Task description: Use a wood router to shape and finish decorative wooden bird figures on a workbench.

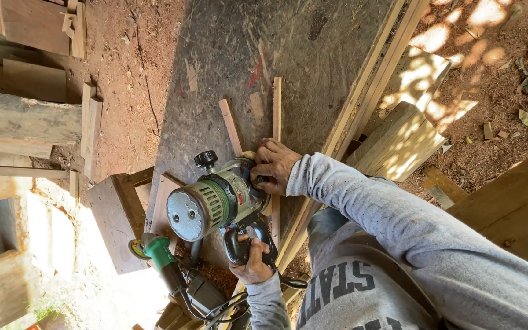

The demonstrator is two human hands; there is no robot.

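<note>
A green and grey power tool [212, 201] with a round motor cap sits on the dark worn board [245, 61], over thin wooden strips [230, 125] that run lengthwise away from the person. The right hand [253, 260] is wrapped around the tool's black rear handle, nearest the body; the left hand [274, 165] is clamped on the far side of its housing, fingers curled. The tool's base and cutting part are hidden beneath it. A green-handled grinder [157, 250] lies just beside, cords tangled.

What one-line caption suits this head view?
Both hands, right hand and left hand, steady a green-and-grey electric router on a dark scratched wooden board.
</note>
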